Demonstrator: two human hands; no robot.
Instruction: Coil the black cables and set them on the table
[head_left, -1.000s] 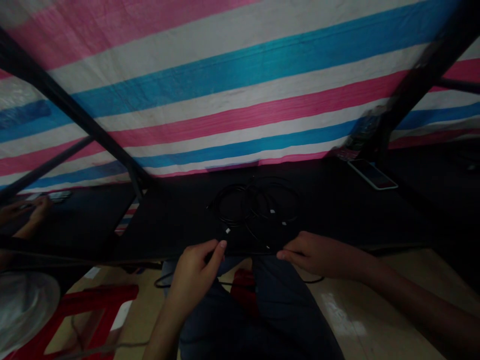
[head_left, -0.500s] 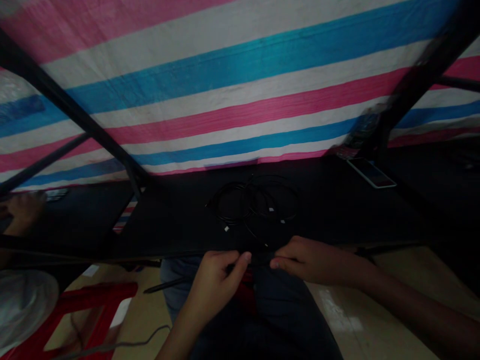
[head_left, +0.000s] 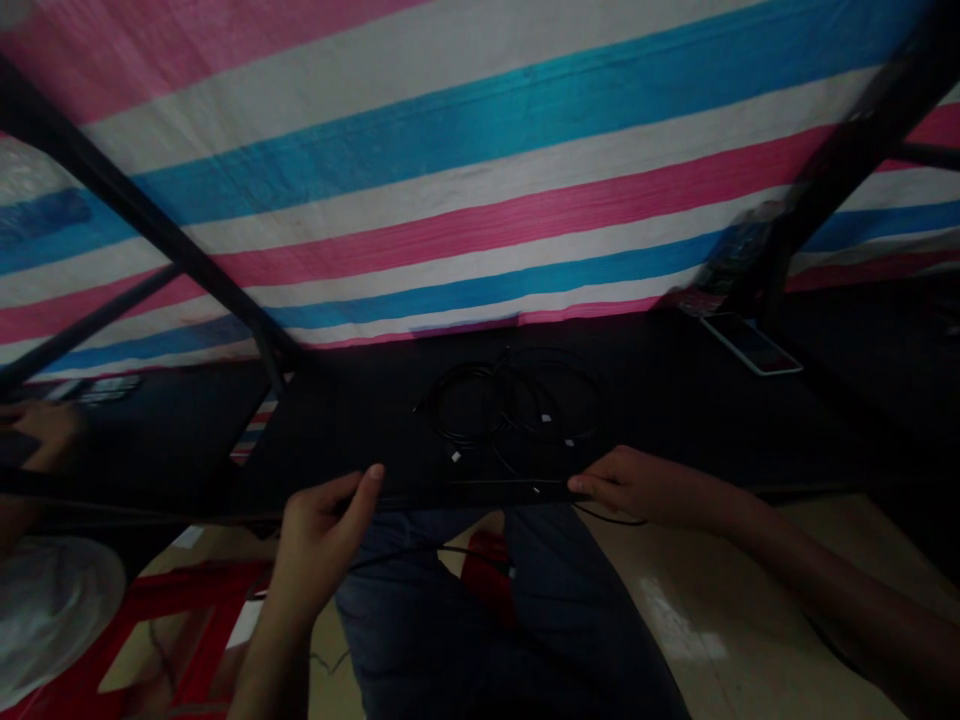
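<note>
Coil of black cables (head_left: pixel 510 400) on a black desk (head_left: pixel 337 440), seen from a head-worn camera. The loops lie in a loose tangle, their long axis running across the desk, set back from the near edge and ahead of the gap between the hands. Small white connector tips (head_left: pixel 454 456) show among them. The right hand (head_left: pixel 637 488) is the nearer: its fingers (head_left: pixel 592 485) reach leftward at the near edge, just in front of the coil, and meet a thin black strand (head_left: pixel 495 484) lying along that edge; whether they pinch it cannot be told. The left hand (head_left: pixel 322 530) is farther from the coil, at and below the edge, open, with its fingers (head_left: pixel 352 495) spread and nothing visibly held. A second strand (head_left: pixel 420 555) hangs below the edge over the person's jeans (head_left: pixel 420 620). A smartphone (head_left: pixel 750 343) lies well to the right of the coil, near a dark frame post (head_left: pixel 780 250), with a striped tarpaulin (head_left: pixel 480 240) behind the far edge.
</note>
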